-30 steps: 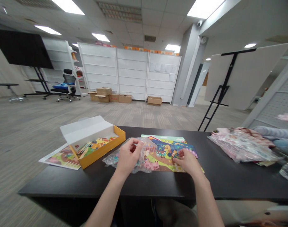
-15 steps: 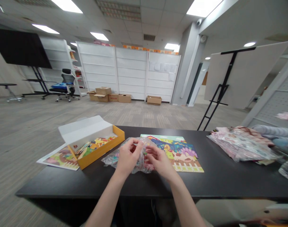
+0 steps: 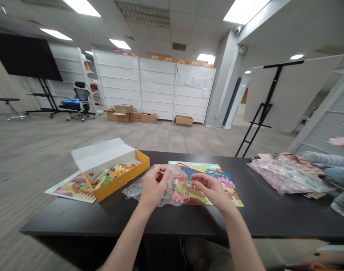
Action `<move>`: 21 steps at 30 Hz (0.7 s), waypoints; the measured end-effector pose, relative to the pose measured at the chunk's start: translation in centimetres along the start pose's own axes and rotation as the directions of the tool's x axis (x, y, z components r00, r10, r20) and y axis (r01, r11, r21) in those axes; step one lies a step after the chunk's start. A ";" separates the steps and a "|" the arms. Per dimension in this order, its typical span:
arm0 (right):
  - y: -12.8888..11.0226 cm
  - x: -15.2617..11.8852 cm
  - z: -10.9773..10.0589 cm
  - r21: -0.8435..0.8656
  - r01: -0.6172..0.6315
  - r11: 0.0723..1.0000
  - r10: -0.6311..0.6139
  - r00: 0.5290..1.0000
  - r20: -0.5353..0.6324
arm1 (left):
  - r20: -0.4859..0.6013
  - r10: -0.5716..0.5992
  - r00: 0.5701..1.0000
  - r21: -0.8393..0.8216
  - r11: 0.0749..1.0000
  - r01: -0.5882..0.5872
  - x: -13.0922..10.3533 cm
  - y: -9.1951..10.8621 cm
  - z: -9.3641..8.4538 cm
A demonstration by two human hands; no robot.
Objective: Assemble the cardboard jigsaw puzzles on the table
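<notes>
A clear plastic bag (image 3: 177, 188) with colourful pieces inside lies near the middle of the black table. My left hand (image 3: 155, 184) pinches the upper part of the bag, its thumb and fingertips pressed on the plastic. To the right of the bag, my right hand (image 3: 211, 190) hovers over a printed farm-picture board (image 3: 236, 199), fingers apart and curved, with nothing seen between them. Left of the bag stands a yellow box (image 3: 122, 184) with its white lid raised and puzzle pieces inside. A printed sheet (image 3: 73, 188) lies partly under the box.
Plastic-wrapped pink cloth items (image 3: 287, 175) lie on the right of the black table (image 3: 104, 222), beside a clear vessel (image 3: 342, 203) at the right edge. Beyond the table stand a black easel (image 3: 262, 109), an office chair (image 3: 78, 101) and several cardboard boxes (image 3: 123, 113).
My right hand has moved right, off the plastic bag, uncovering more of the pink pieces in it. My left hand has stayed on the bag.
</notes>
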State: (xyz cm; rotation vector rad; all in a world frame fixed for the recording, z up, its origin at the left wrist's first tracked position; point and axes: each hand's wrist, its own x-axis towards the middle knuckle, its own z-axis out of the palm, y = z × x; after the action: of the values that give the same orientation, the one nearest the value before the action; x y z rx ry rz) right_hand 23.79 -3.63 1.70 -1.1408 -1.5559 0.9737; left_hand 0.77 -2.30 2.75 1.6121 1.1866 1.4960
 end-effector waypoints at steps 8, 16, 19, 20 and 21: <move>5.4 -1.4 -10.8 -0.603 -0.520 0.605 0.024 0.769 -0.639 | -0.009 -0.014 1.000 -0.021 1.000 0.014 0.0 0.0 -0.8; 6.8 -1.3 -12.7 -0.723 -0.619 0.307 0.216 0.785 -0.580 | -0.008 -0.019 1.000 -0.024 1.000 0.019 0.0 -0.1 -1.1; 6.5 -0.6 -11.7 -0.748 -0.586 0.313 0.200 0.810 -0.551 | -0.019 -0.013 1.000 0.008 1.000 0.013 0.0 -0.1 -0.7; 6.5 -0.5 -11.6 -0.745 -0.581 0.327 0.190 0.813 -0.551 | -0.019 -0.013 1.000 0.012 1.000 0.013 0.1 -0.1 -0.6; 6.7 -0.4 -11.6 -0.737 -0.581 0.346 0.175 0.812 -0.557 | -0.015 -0.014 1.000 0.013 1.000 0.014 0.1 -0.1 -0.4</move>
State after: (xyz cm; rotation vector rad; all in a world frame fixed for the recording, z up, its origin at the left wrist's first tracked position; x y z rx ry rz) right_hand 36.54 -1.60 -1.91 -2.4086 -1.4573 0.0208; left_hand 0.33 -2.21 2.72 1.6008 1.2161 1.4973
